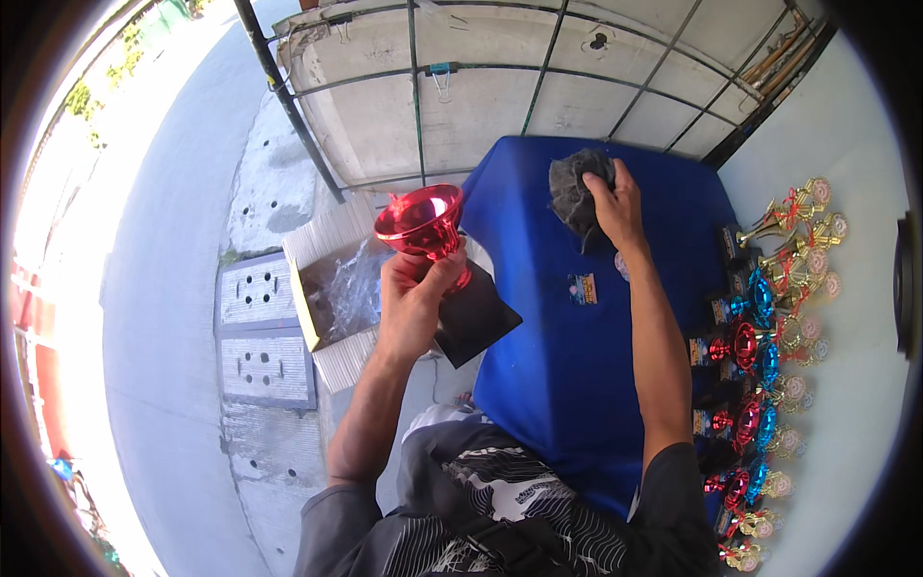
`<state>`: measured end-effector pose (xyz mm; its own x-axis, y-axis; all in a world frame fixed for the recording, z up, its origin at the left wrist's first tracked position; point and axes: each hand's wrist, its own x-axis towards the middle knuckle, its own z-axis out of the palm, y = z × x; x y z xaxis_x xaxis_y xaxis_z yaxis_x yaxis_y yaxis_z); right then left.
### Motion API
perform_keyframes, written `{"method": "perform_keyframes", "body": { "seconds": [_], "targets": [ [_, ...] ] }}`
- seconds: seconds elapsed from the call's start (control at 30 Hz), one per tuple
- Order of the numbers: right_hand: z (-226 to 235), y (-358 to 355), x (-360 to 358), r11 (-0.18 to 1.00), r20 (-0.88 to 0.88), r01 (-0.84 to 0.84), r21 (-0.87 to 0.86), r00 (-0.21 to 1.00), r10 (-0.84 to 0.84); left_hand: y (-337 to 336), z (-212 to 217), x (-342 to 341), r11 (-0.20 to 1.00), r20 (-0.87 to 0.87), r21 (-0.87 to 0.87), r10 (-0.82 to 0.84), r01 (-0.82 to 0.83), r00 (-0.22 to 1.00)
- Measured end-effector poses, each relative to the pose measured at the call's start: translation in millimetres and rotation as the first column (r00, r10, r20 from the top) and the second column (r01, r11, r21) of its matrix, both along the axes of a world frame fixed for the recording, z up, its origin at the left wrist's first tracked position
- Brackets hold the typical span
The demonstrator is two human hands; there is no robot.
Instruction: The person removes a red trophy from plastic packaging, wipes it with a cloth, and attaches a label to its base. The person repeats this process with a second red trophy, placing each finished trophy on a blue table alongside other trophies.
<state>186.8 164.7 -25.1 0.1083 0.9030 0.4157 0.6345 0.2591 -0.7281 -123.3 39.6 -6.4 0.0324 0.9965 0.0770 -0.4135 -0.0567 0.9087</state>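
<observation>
Left grip (411,306) closed around its stem, a metallic red trophy cup (420,217) is held aloft beside a table draped in blue cloth, its long axis slanting from the bowl at upper left to a black base (473,322) at lower right. Right grip (618,207) bunches a dark gray rag (577,192) between thumb and fingers over the blue surface (543,375), to the right of the cup and well apart from it; the left is the hand at the trophy. Below and left of the cup, a cardboard box (300,306) stands with its flaps out and clear plastic wrap (354,288) inside. Finished-looking trophies (746,423) in red, blue and gold line the far right, while a small printed plaque (583,288) lies between, near the right forearm.
</observation>
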Motion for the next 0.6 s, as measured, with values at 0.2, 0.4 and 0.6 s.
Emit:
{"method": "perform_keyframes", "body": {
  "seconds": [0.2, 0.4, 0.6],
  "targets": [
    [80, -140, -99, 0.77, 0.254, -0.523, 0.366, 0.852, 0.458, 33, 9, 26, 0.996, 0.256, 0.079, -0.053, 0.033, 0.965],
    [55, -132, -96, 0.851, 0.322, -0.349, 0.392, 0.919, 0.229, 29, 31, 26, 0.99, 0.093, 0.107, -0.103, 0.093, 0.99],
    [95, -151, -70, 0.899, -0.258, -0.126, 0.419, 0.933, 0.251, 10, 73, 21, 0.937, -0.108, 0.35, 0.049, -0.008, 0.993]
  ]
}}
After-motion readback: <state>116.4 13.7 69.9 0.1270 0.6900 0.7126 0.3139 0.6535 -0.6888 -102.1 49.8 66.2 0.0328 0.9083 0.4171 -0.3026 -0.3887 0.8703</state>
